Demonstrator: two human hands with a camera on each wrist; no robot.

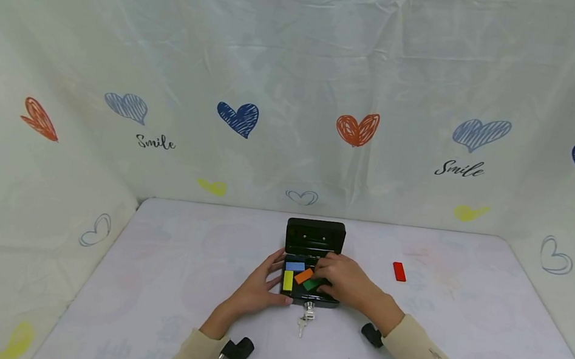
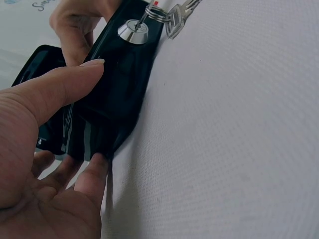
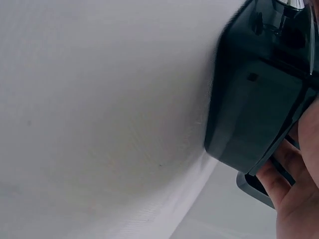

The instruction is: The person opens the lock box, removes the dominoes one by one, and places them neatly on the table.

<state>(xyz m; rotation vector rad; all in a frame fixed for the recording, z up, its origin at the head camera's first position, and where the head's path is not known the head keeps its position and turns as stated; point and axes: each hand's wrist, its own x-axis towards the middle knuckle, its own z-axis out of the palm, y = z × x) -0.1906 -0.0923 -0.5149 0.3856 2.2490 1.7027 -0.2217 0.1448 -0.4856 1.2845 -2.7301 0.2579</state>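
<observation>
White tabletop (image 1: 171,261); left hand (image 1: 257,287) grips black box (image 1: 313,247) by left side; right hand (image 1: 345,281) inside, hold unclear.

Just below centre, a person's left hand (image 1: 259,286) touches an open black box (image 1: 313,246) that holds blue, yellow, orange and green blocks (image 1: 303,276); the right hand (image 1: 347,281) reaches in from the right. A key (image 1: 302,326) lies below the front lock (image 1: 309,306). Right of centre, a red block (image 1: 399,272) sits on the white table (image 1: 468,309). A curtain (image 1: 302,71) with printed hearts (image 1: 238,118) fills the upper frame
</observation>
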